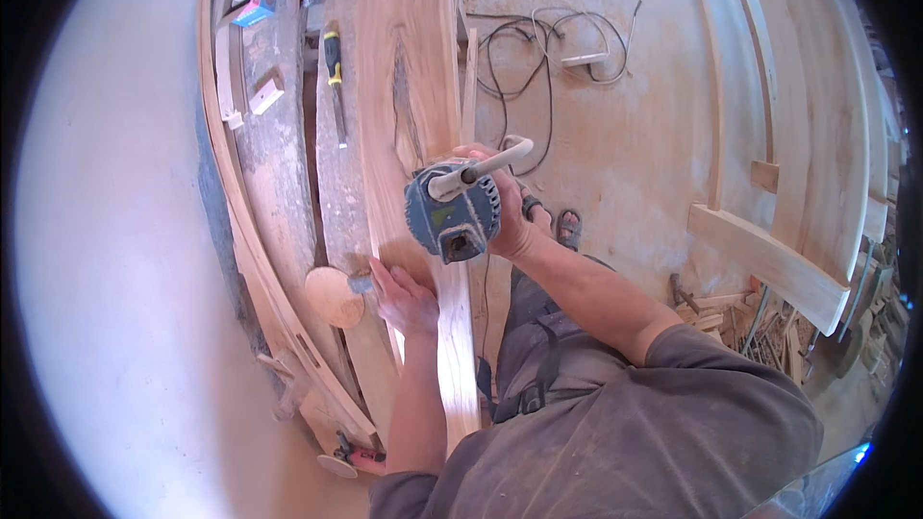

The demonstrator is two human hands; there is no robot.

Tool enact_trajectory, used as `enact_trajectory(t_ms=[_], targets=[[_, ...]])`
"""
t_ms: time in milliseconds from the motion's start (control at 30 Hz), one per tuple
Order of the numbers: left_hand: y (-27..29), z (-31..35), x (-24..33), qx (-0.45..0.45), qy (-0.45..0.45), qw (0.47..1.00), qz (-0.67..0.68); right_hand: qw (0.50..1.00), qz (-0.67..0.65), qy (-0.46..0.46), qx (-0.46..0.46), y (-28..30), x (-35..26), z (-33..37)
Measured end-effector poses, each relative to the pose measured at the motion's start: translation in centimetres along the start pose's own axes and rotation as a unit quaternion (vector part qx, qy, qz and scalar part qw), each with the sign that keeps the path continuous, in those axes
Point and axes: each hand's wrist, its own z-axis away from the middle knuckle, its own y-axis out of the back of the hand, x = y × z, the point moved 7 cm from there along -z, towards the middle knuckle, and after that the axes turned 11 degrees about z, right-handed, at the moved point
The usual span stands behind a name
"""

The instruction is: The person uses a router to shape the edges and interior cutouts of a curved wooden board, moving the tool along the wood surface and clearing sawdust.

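A blue corded power tool [452, 216], dusty and seen from its top, stands over a long wooden board [413, 86]. My right hand [510, 216] wraps round its side, and its thick pale cord [500, 156] bends away at the top. What lies beneath the tool is hidden. My left hand [404, 300] rests on the board's left edge, fingers stretched out and holding nothing. Beside its fingertips are a small grey cylinder [360, 284] and a round wooden disc [334, 296]. A split runs along the grain of the board beyond the tool.
Left of the board, on worn planks [274, 135], lie a yellow-and-black-handled hand tool [333, 60], a small white block [267, 96] and a blue box [257, 2]. Cables [550, 86] coil on the floor. Curved wooden parts [769, 264] stand at right, near wood scraps [745, 327].
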Motion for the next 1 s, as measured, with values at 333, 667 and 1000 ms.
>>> enact_trajectory(t_ms=[333, 667, 1000], targets=[[0.5, 0.3, 0.0, -0.014, -0.002, 1.0, 0.008, 0.911, 0.372, 0.179, 0.004, 1.7, -4.5, -9.3], [-0.1, -2.6, 1.5, -0.002, -0.025, 0.999, 0.022, 0.912, 0.338, 0.17, 0.161, 4.4, -6.2, -22.7], [-3.4, -15.4, 10.4, -0.046, -0.16, 0.986, -0.026, 0.899, 0.312, 0.179, 0.25, 5.3, -10.6, -32.5]])
